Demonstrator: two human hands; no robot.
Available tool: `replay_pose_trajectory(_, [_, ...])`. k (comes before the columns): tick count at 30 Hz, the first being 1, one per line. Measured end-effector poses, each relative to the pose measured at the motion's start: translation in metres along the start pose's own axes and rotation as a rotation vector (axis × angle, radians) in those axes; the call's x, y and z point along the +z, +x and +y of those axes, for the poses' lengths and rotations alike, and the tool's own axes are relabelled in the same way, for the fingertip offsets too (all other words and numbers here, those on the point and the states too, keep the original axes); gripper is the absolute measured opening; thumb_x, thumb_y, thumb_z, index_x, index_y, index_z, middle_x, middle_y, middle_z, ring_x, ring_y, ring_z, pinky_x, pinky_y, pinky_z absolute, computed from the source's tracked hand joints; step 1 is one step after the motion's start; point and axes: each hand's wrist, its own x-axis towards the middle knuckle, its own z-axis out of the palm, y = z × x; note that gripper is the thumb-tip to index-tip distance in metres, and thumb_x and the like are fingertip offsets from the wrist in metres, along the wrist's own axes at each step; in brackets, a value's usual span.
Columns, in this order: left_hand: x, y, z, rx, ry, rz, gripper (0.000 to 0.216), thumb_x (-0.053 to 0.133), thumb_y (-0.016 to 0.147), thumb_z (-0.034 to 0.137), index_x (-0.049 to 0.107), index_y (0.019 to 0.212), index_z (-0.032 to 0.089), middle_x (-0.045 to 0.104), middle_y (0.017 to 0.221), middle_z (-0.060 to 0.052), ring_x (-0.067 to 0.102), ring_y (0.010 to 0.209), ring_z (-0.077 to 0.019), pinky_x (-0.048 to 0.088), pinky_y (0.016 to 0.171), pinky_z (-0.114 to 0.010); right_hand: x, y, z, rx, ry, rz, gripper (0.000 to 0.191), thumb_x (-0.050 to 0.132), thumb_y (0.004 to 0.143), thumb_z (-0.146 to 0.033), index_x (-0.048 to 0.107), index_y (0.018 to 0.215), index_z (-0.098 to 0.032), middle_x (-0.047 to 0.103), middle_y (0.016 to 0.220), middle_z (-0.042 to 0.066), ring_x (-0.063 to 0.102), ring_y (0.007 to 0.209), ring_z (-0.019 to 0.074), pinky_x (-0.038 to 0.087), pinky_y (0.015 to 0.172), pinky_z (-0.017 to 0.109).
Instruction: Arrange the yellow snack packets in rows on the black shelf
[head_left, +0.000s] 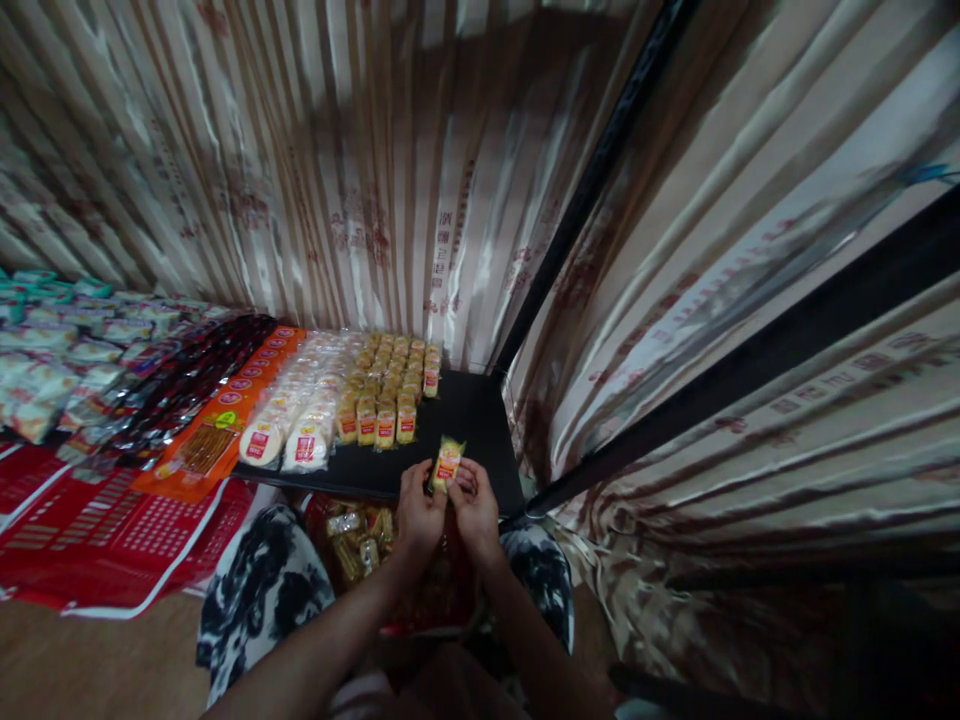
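Note:
A small yellow snack packet (447, 466) with a red and white label is held upright between my two hands, over the front edge of the black shelf (480, 420). My left hand (420, 505) grips its left side, and my right hand (474, 500) pinches it from the right. Rows of matching yellow packets (385, 422) stand on the shelf just beyond, to the left. Below my hands, between my knees, a red basket (315, 515) contains more loose wrapped snacks (358, 540), partly hidden by my forearms.
Left of the yellow packets lie round white wafer packs (306, 445), an orange snack bag (206, 445), dark shiny packets (199, 365) and many pale packets (45, 370). Red shopping baskets (127, 540) sit below. Black metal bars (600, 170) and a patterned curtain (390, 200) enclose the shelf.

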Motion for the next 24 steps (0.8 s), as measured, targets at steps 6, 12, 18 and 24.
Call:
replay_pose_trajectory(6, [0.016,0.026,0.008,0.094,0.138,0.007,0.049,0.041,0.071,0.008,0.052,0.118,0.016,0.051,0.126,-0.009,0.041,0.121,-0.0214,0.027,0.108,-0.035,0.011,0.052,0.01,-0.04,-0.114,0.042,0.037,0.054,0.073,-0.029,0.049,0.108,-0.019,0.063,0.095,0.006,0.06,0.086,0.0162,0.049,0.083,0.033])
replay_pose_trajectory(12, [0.03,0.051,0.009,0.042,0.064,-0.038,0.047,0.036,0.079,0.014,0.047,0.125,0.017,0.045,0.135,-0.007,0.036,0.127,-0.0176,0.024,0.11,-0.031,0.026,0.091,0.016,-0.05,-0.248,0.039,0.035,0.05,0.074,-0.027,0.049,0.109,-0.019,0.063,0.096,0.006,0.061,0.086,0.0162,0.049,0.08,0.031])
replay_pose_trajectory(18, [0.038,0.074,0.007,-0.104,-0.068,-0.067,0.048,0.032,0.087,0.027,0.037,0.134,0.017,0.04,0.14,-0.006,0.034,0.129,-0.0161,0.024,0.109,-0.029,0.042,0.123,0.009,-0.064,-0.322,0.036,0.038,0.05,0.075,-0.025,0.049,0.112,-0.019,0.064,0.095,0.006,0.062,0.085,0.0168,0.049,0.077,0.029])
replay_pose_trajectory(24, [0.043,0.091,0.01,-0.082,-0.125,-0.081,0.053,0.028,0.09,0.034,0.026,0.139,0.013,0.03,0.145,-0.008,0.027,0.133,-0.0163,0.019,0.11,-0.029,0.055,0.143,0.001,-0.091,-0.385,0.014,0.037,0.049,0.074,-0.026,0.05,0.11,-0.019,0.065,0.097,0.005,0.061,0.086,0.0167,0.047,0.075,0.027])
